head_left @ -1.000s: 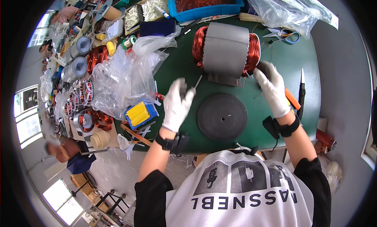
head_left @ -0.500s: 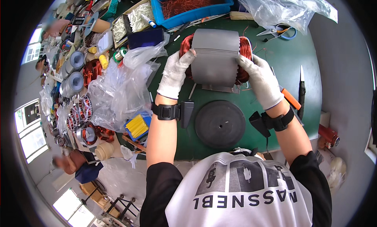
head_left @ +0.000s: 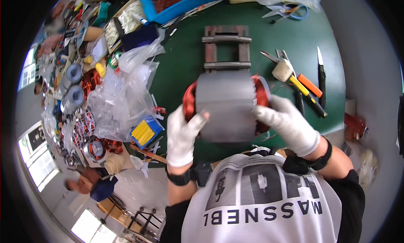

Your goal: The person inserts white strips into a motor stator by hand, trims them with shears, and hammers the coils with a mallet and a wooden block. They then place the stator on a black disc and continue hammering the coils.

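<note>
One motor stator point(head_left: 226, 105) sits at centre, held between two gloved hands. One knife point(head_left: 321, 75) lies at two o'clock, one blue tray point(head_left: 176, 5) at twelve.

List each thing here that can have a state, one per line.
Stator: lifted off the table, held at both ends.
Left hand: gloved, gripping the stator.
Right hand: gloved, gripping the stator.
Wooden stand: bare, on the green mat.
Knife: lying flat, untouched.
Scissors: lying untouched.

grey stator point(head_left: 225, 104) with copper-red windings; white gloves, green table point(head_left: 185, 66); blue tray point(head_left: 176, 7), yellow strips point(head_left: 143, 133)
</note>
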`<state>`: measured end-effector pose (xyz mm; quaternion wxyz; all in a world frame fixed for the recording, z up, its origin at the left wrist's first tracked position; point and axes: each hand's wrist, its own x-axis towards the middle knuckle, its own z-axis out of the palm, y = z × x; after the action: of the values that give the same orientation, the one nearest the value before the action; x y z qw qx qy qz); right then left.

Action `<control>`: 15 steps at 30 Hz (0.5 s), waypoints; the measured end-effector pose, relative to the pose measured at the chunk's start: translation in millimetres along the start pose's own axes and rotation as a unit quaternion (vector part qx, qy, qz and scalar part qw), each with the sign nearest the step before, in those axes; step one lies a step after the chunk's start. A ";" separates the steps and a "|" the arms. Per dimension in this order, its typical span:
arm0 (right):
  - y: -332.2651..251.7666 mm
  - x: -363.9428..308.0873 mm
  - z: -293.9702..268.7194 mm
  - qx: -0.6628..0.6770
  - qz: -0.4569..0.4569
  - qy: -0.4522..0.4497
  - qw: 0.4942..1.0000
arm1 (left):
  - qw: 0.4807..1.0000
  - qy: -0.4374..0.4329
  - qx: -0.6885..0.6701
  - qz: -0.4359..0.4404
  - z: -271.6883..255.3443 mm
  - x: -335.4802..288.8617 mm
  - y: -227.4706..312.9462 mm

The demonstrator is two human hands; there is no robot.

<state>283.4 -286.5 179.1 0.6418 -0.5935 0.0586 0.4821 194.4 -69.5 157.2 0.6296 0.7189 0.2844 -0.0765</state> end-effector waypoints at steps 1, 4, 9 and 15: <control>12.8 1.1 -0.8 0.013 0.014 -0.029 0.999 | 1.000 0.020 -0.015 0.004 2.5 -13.2 -0.7; 48.3 11.4 7.2 0.039 0.035 -0.081 0.995 | 0.995 0.100 0.019 -0.016 1.5 -48.4 -5.9; 132.8 41.5 16.0 0.370 0.110 -0.139 0.912 | 0.969 0.116 0.214 0.043 17.1 -61.3 -9.9; 172.0 54.4 6.4 0.375 0.093 -0.154 0.909 | 0.935 0.114 0.333 0.048 40.8 -66.8 -18.7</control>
<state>190.5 -280.5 24.4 0.7703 -0.2195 0.1904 0.5677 139.8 -128.2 164.4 0.3204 0.9042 0.2774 -0.0536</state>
